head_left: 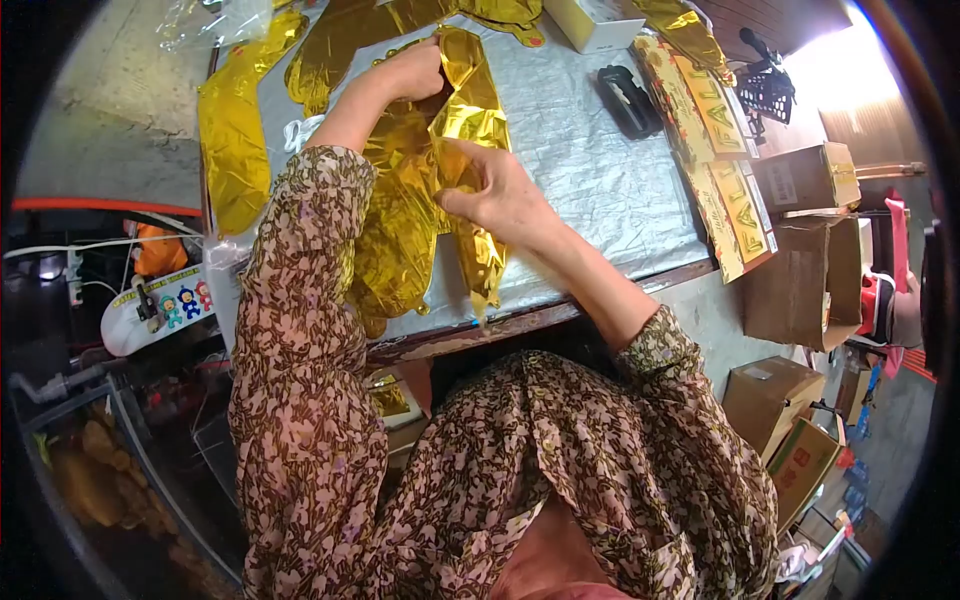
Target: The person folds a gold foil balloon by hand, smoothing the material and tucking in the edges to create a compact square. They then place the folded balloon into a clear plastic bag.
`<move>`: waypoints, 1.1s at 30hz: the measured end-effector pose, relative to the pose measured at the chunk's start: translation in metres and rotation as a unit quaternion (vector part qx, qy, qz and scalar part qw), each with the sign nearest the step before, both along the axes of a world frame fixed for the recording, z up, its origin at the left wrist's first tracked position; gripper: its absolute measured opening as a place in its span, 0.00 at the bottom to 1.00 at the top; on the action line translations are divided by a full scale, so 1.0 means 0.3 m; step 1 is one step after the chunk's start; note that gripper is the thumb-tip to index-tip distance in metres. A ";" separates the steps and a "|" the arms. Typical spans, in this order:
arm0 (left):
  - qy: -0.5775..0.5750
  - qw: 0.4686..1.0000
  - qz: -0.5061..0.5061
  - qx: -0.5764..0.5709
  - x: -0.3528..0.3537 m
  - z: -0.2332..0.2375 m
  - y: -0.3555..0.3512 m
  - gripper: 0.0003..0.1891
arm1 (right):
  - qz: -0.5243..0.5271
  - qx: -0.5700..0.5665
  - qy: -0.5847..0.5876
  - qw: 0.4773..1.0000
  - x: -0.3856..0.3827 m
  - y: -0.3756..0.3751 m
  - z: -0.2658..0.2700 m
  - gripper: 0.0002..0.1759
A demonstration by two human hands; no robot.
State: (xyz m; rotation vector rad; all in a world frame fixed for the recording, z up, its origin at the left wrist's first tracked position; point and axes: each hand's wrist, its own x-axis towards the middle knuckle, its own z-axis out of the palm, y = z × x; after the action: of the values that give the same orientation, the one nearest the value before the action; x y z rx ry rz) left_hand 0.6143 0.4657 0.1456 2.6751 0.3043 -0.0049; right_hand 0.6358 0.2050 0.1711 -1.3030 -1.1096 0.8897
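Surface: counter point(560, 300) covered by a crinkled silver sheet point(600, 170); a worn wooden lip shows along the near edge. Concrete floor beyond the far left corner. Strong daylight at the far right.

Along the right edge: a row of gold-and-red printed packets point(715, 150). Just inside them lies a black tool point(628, 100); type not clear. A white box point(590, 22) sits at the far edge. Flat gold foil pieces point(350, 40) lie along the far edge, and one long piece point(232, 130) lies along the left edge, with a clear plastic bag point(210, 20) past the far left corner. Cardboard boxes point(800, 270) are stacked off the right edge. Off the left side, lower down, is a white board with cartoon figures point(160, 305).

Item in hand: gold balloon point(400, 220), uninflated, creased and folded on itself. It lies left of centre on the counter. Long axis runs far edge to near edge, with the lower tips reaching the near edge.

Left hand point(410, 72): fingers closed, pinching the far end of the balloon and lifting the fold slightly off the sheet.

Right hand point(500, 195): fingers curled, thumb against fingertips, pinching the foil at about mid-length, on its right-hand strip. Both forearms wear floral-print sleeves.
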 end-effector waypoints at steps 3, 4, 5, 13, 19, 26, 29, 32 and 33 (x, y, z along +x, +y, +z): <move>-0.012 0.999 0.033 0.005 0.004 -0.004 0.004 0.22 | 0.040 -0.141 -0.116 0.982 0.028 -0.031 0.071 0.32; 0.006 0.999 0.053 0.005 -0.001 0.004 -0.006 0.23 | 0.058 -0.126 -0.172 0.975 0.054 -0.043 0.090 0.30; 0.006 0.999 0.053 0.001 0.000 -0.026 0.006 0.23 | 0.077 -0.110 -0.227 0.965 0.083 -0.058 0.094 0.29; -0.090 0.996 0.000 0.024 0.023 -0.144 0.073 0.19 | -0.042 -0.020 -0.548 0.835 0.395 0.034 -0.142 0.32; 0.005 0.999 -0.004 0.051 0.077 -0.247 0.162 0.19 | 0.003 -0.037 -0.598 0.801 0.374 0.089 -0.141 0.31; 0.001 0.998 0.025 -0.060 0.009 -0.060 0.042 0.16 | 0.008 -0.040 -0.664 0.746 0.367 0.106 -0.142 0.30; -0.041 0.998 -0.013 -0.034 -0.006 -0.012 0.017 0.17 | 0.012 -0.050 -0.669 0.741 0.361 0.108 -0.141 0.30; 0.009 0.999 0.010 -0.035 -0.015 0.013 0.002 0.22 | 0.011 -0.057 -0.667 0.743 0.357 0.107 -0.143 0.30; -0.034 0.998 0.010 -0.053 -0.017 -0.003 0.006 0.24 | 0.010 -0.058 -0.669 0.741 0.356 0.108 -0.144 0.30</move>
State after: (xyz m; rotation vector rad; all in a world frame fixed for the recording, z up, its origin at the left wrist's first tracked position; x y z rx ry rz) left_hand 0.6091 0.4676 0.1446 2.5603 0.3016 0.0746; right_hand 0.7425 0.2374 0.1279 -2.0849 -2.1517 -0.1713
